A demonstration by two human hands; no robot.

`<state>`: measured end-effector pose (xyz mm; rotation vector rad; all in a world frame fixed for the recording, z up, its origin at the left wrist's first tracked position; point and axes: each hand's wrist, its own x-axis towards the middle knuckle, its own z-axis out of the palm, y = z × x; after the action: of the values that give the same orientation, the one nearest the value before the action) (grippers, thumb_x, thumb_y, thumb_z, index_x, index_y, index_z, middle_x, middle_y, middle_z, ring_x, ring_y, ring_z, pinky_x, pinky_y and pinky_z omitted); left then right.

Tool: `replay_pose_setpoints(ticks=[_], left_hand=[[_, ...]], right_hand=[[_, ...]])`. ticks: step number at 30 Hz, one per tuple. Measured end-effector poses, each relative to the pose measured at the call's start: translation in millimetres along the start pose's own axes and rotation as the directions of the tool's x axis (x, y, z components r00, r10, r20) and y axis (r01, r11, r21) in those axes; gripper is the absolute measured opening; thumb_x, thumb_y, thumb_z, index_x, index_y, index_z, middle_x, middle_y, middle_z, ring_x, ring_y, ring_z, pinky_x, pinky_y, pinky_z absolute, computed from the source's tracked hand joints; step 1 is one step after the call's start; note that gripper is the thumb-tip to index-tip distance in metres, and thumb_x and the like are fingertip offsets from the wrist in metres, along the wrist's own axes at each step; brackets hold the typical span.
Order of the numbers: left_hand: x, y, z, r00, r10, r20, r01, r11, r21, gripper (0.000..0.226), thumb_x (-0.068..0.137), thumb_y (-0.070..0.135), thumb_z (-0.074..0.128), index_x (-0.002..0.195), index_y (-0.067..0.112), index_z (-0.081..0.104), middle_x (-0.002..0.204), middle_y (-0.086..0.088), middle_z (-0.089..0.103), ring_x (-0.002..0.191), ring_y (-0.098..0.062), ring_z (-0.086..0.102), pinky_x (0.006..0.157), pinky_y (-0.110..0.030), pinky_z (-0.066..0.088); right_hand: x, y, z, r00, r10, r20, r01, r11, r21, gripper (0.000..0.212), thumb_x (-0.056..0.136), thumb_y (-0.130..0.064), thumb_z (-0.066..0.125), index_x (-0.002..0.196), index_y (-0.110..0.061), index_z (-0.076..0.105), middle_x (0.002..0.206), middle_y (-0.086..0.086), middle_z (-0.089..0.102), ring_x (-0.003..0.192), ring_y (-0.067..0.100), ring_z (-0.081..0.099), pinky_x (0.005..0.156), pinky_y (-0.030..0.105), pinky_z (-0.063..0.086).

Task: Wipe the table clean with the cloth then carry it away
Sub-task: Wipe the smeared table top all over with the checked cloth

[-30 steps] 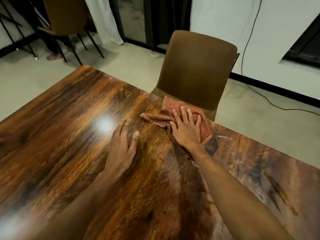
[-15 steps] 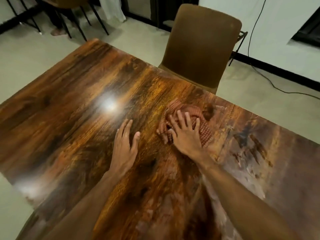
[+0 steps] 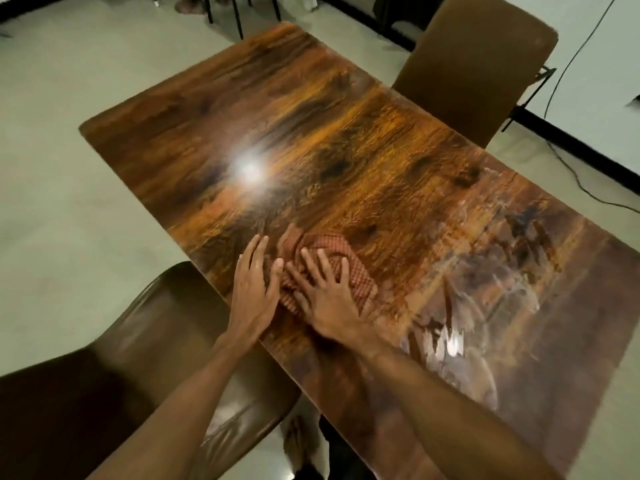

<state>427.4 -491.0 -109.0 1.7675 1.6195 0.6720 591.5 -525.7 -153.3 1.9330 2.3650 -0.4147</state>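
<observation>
A red checked cloth [image 3: 329,249] lies bunched on the glossy wooden table [image 3: 311,133], close to its near edge. My right hand [image 3: 325,294] presses flat on the cloth with the fingers spread, covering its near half. My left hand [image 3: 252,285] rests flat on the tabletop just left of the cloth, fingers together, its thumb touching the cloth's edge. Pale wet streaks [image 3: 485,289] mark the table surface to the right of the cloth.
A brown chair [image 3: 478,60] stands at the far side of the table. Another brown chair [image 3: 131,368] sits at the near left, under my left arm. A black cable [image 3: 568,168] trails over the pale floor at the right. Chair legs [image 3: 239,15] show at top.
My right hand has dragged the cloth from the far edge by the chair across to the near edge, beside my left hand. The view has tipped down and pulled back.
</observation>
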Motion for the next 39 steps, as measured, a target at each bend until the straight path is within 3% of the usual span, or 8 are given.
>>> replay_pose_setpoints(ticks=[3, 9, 17, 23, 26, 29, 35, 39], left_hand=[[-29, -17, -21, 0.998, -0.042, -0.054, 0.040, 0.999, -0.028, 0.056, 0.107, 0.049, 0.035, 0.157, 0.025, 0.030, 0.167, 0.003, 0.023, 0.153, -0.015, 0.021, 0.124, -0.053, 0.023], [-79, -39, -47, 0.983, -0.110, -0.147, 0.101, 0.993, -0.066, 0.060, 0.105, 0.051, 0.036, 0.157, 0.022, 0.032, 0.166, 0.001, 0.026, 0.153, -0.018, 0.025, 0.122, -0.055, 0.027], [-113, -14, -35, 0.980, -0.133, -0.148, 0.121, 0.989, -0.090, 0.057, 0.106, 0.044, 0.039, 0.157, 0.019, 0.033, 0.166, -0.001, 0.027, 0.152, -0.019, 0.026, 0.122, -0.053, 0.027], [-130, 11, 5, 0.990, -0.099, -0.102, 0.094, 0.994, -0.058, 0.059, 0.107, 0.045, 0.039, 0.159, 0.019, 0.029, 0.167, 0.000, 0.024, 0.153, -0.018, 0.024, 0.123, -0.054, 0.025], [-142, 34, 35, 0.993, -0.091, -0.069, 0.088, 0.995, -0.047, 0.059, 0.106, 0.047, 0.038, 0.157, 0.019, 0.031, 0.166, 0.000, 0.025, 0.153, -0.017, 0.023, 0.123, -0.054, 0.024], [-151, 60, 67, 0.993, -0.099, -0.064, 0.098, 0.995, -0.017, 0.057, 0.106, 0.048, 0.038, 0.157, 0.022, 0.032, 0.165, 0.002, 0.026, 0.152, -0.014, 0.023, 0.124, -0.053, 0.022], [-169, 97, 111, 0.989, -0.105, -0.106, 0.104, 0.994, -0.013, 0.061, 0.104, 0.056, 0.032, 0.157, 0.025, 0.031, 0.165, 0.006, 0.026, 0.152, -0.007, 0.021, 0.124, -0.052, 0.021], [-186, 103, 121, 0.976, -0.168, -0.142, 0.170, 0.986, -0.003, 0.060, 0.106, 0.053, 0.033, 0.158, 0.023, 0.030, 0.166, 0.005, 0.026, 0.153, -0.007, 0.019, 0.125, -0.050, 0.019]], right_hand=[[-14, -14, 5, 0.990, -0.136, 0.039, 0.135, 0.991, 0.016, 0.061, 0.108, -0.049, 0.023, 0.165, -0.040, 0.004, 0.175, -0.002, -0.005, 0.161, 0.028, -0.001, 0.122, 0.070, 0.003], [18, 4, -19, 0.982, 0.178, 0.069, -0.184, 0.979, 0.091, 0.064, 0.111, -0.039, 0.031, 0.166, -0.035, 0.000, 0.174, 0.002, -0.015, 0.159, 0.035, -0.013, 0.121, 0.071, -0.005], [-101, -22, 21, 0.993, -0.093, 0.078, 0.091, 0.995, 0.028, 0.062, 0.108, -0.048, 0.023, 0.165, -0.039, 0.001, 0.175, -0.003, -0.007, 0.161, 0.027, 0.000, 0.123, 0.069, 0.008], [-89, 87, -7, 0.968, 0.248, 0.029, -0.249, 0.968, 0.025, 0.063, 0.110, -0.040, 0.028, 0.166, -0.034, 0.001, 0.174, 0.001, -0.012, 0.160, 0.031, -0.008, 0.122, 0.072, 0.004], [-127, 63, 16, 0.998, 0.054, 0.019, -0.054, 0.999, -0.001, 0.062, 0.107, -0.042, 0.030, 0.165, -0.030, 0.016, 0.175, 0.004, -0.004, 0.160, 0.033, -0.001, 0.121, 0.072, 0.008], [-167, 96, 28, 0.985, -0.172, -0.014, 0.172, 0.985, -0.021, 0.060, 0.108, -0.045, 0.024, 0.165, -0.038, 0.010, 0.175, -0.002, 0.001, 0.161, 0.027, 0.006, 0.121, 0.070, 0.012], [-164, 213, -3, 0.985, 0.173, 0.004, -0.173, 0.985, 0.018, 0.070, 0.106, -0.037, 0.039, 0.166, -0.035, 0.002, 0.175, 0.002, -0.007, 0.160, 0.035, -0.002, 0.120, 0.074, 0.006], [-179, 129, 18, 0.983, -0.179, 0.049, 0.177, 0.983, 0.043, 0.065, 0.105, -0.045, 0.030, 0.165, -0.035, 0.004, 0.175, 0.004, -0.007, 0.160, 0.037, -0.007, 0.120, 0.075, 0.001]])
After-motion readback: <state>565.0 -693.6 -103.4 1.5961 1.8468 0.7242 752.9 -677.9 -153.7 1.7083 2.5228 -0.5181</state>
